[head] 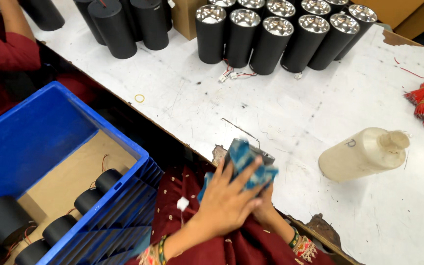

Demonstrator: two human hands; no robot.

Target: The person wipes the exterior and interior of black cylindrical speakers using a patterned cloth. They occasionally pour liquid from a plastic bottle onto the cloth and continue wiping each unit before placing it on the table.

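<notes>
Blue cloth (245, 162): soft, light, pressed flat under the left hand (226, 198), wrapped over a dark cylinder (251, 153) at the worktop (290, 122) edge.
Right hand (265, 208): beneath the left; its grip clenched on the cylinder, probably stiff and smooth.
Best hold: around the body.
Bottle (364, 153): right of the grip.

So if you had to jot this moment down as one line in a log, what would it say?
left hand: pressing blue cloth on black cylinder | right hand: under it, mostly hidden | bottle: lying on table
</notes>
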